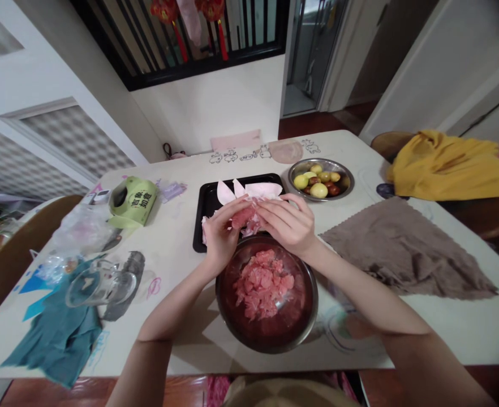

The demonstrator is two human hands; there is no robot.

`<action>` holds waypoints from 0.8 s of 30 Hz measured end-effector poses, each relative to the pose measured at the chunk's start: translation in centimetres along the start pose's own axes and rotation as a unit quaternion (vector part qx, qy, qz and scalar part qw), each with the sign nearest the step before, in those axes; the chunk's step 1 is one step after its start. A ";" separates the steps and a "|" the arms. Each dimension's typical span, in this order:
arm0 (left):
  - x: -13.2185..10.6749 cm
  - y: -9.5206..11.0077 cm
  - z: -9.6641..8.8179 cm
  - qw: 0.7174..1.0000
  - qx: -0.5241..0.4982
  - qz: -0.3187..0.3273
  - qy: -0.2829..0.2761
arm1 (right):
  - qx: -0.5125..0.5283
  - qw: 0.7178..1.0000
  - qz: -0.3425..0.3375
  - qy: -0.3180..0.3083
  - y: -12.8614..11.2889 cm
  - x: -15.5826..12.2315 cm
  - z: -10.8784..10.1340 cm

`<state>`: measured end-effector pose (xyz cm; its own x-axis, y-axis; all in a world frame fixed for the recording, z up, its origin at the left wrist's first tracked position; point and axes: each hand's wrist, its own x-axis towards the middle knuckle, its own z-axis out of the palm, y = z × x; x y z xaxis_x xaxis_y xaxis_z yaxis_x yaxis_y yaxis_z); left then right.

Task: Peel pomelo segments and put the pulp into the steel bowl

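Gently: left hand [220,234] and right hand [289,223] both pinch the pink fruit [244,217]; best pull softly, with the bowl [236,325] right below them

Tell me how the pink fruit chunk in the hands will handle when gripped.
The pink fruit chunk, pinched between left hand and right hand, probably crumbles easily: the bowl below holds many small broken bits. It looks moist, so likely slippery and soft, not stiff.

A home dining room: table [181,243] with fruit bowl [321,179], wooden chairs [18,249], doorways behind
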<state>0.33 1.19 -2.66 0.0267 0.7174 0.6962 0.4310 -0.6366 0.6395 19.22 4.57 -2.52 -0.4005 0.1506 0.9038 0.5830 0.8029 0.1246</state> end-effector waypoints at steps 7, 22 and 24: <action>-0.3 0.3 0.1 1.000 0.010 0.010 -0.004 | 0.039 0.996 0.080 0.012 -0.5 0.3 0.0; -0.2 0.7 -0.6 0.999 0.034 0.012 -0.004 | 0.000 1.000 0.021 -0.006 -0.4 0.4 -0.8; -0.3 0.9 -0.6 0.998 0.054 0.028 -0.007 | -0.003 0.999 0.030 -0.013 -0.5 0.1 -0.6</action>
<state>0.19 0.23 -2.14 0.0657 0.6861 0.7245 0.5239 -0.6417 0.5601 19.31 3.86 -2.29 -0.3831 0.2130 0.8988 0.6102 0.7889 0.0731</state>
